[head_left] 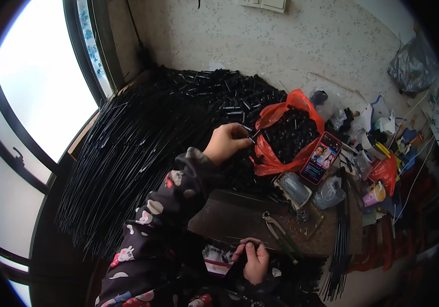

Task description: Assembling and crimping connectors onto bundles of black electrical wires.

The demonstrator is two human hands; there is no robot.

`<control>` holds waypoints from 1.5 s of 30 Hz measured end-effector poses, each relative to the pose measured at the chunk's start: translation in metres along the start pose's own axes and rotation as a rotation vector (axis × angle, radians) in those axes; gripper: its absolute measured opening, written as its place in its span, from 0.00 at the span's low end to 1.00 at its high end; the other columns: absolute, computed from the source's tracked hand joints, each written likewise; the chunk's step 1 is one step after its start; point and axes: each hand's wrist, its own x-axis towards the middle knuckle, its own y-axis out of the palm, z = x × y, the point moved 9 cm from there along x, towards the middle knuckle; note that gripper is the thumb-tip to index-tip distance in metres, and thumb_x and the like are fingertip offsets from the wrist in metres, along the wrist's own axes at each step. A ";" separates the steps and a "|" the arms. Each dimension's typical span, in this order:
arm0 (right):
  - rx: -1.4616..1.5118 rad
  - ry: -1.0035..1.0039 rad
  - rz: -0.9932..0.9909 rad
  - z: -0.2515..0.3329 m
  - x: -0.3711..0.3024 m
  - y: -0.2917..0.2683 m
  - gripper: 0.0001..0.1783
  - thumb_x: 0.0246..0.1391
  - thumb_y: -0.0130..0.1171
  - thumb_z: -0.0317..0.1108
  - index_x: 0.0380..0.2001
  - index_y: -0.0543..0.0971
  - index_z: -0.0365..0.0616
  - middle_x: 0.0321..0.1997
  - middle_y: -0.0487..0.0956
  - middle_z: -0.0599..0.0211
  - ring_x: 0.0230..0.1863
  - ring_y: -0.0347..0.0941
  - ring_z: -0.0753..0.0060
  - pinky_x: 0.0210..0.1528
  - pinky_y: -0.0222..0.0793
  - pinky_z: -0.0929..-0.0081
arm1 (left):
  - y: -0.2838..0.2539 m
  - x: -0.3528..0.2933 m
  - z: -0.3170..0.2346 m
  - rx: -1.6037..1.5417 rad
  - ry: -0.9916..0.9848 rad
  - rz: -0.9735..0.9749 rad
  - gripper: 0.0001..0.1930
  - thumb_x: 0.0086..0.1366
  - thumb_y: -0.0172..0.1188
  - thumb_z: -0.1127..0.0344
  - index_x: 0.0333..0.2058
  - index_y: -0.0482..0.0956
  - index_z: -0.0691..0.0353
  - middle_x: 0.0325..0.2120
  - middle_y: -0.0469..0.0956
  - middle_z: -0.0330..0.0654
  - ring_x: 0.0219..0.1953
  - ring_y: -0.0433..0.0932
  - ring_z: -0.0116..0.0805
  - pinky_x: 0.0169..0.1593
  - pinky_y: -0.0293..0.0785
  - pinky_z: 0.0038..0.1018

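Observation:
My left hand (225,143) reaches over the heap of small black tubular parts (229,92), beside a red plastic bag (301,97) filled with more small black pieces. Its thumb and fingers pinch a small black tubular part (253,136) with a shiny end. Lower down, close to my body, my right hand (254,262) has its thumb pressed against its curled fingers. A thin wire (234,237) shows at those fingertips. Long thin black rods (112,169) lie in a thick bundle on the left.
Pliers with green handles (280,235) rest on the dark tabletop (219,215). A phone in a red case (321,158) leans by the bag, its screen lit. A clear plastic container (294,189), a yellow-topped cup (374,195) and clutter fill the right. A window (40,61) stands left.

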 end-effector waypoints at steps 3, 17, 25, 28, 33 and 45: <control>-0.015 0.004 0.056 -0.010 -0.001 0.004 0.09 0.59 0.45 0.35 0.35 0.70 0.40 0.23 0.72 0.66 0.21 0.69 0.74 0.25 0.67 0.77 | 0.036 -0.066 -0.013 0.042 -0.035 0.321 0.11 0.50 0.64 0.72 0.33 0.75 0.64 0.26 0.76 0.41 0.27 0.75 0.28 0.31 0.73 0.23; 0.112 -0.140 -0.069 -0.031 -0.017 -0.024 0.09 0.55 0.52 0.31 0.34 0.76 0.35 0.29 0.77 0.65 0.30 0.72 0.74 0.36 0.67 0.80 | 0.044 -0.118 0.046 1.081 0.054 0.134 0.06 0.51 0.54 0.67 0.28 0.70 0.60 0.22 0.74 0.46 0.30 0.75 0.46 0.29 0.72 0.37; -0.001 -0.118 0.004 -0.013 -0.023 -0.029 0.09 0.54 0.53 0.29 0.34 0.75 0.34 0.29 0.77 0.63 0.31 0.72 0.74 0.37 0.67 0.77 | 0.021 -0.128 -0.007 0.705 0.298 -0.177 0.09 0.45 0.57 0.73 0.29 0.74 0.62 0.26 0.73 0.47 0.32 0.74 0.47 0.33 0.71 0.37; -0.015 -0.172 0.015 -0.009 -0.023 -0.037 0.09 0.55 0.51 0.28 0.35 0.74 0.32 0.30 0.77 0.64 0.32 0.72 0.77 0.38 0.67 0.80 | 0.038 -0.173 0.007 0.506 -0.012 0.167 0.10 0.46 0.60 0.71 0.30 0.75 0.63 0.28 0.75 0.49 0.34 0.75 0.48 0.37 0.71 0.33; -0.061 -0.163 0.054 -0.015 -0.020 -0.023 0.09 0.55 0.52 0.29 0.36 0.73 0.33 0.30 0.77 0.65 0.31 0.72 0.78 0.38 0.67 0.81 | 0.025 -0.226 0.031 -0.080 -0.120 0.071 0.05 0.55 0.56 0.69 0.30 0.73 0.62 0.29 0.72 0.41 0.34 0.72 0.35 0.39 0.66 0.26; -0.250 -0.171 0.149 -0.015 -0.027 0.009 0.06 0.54 0.52 0.28 0.34 0.73 0.36 0.32 0.75 0.71 0.35 0.68 0.81 0.41 0.61 0.84 | 0.014 -0.249 0.004 -0.867 -0.308 -0.049 0.07 0.59 0.56 0.69 0.34 0.68 0.61 0.31 0.70 0.38 0.23 0.69 0.24 0.27 0.65 0.19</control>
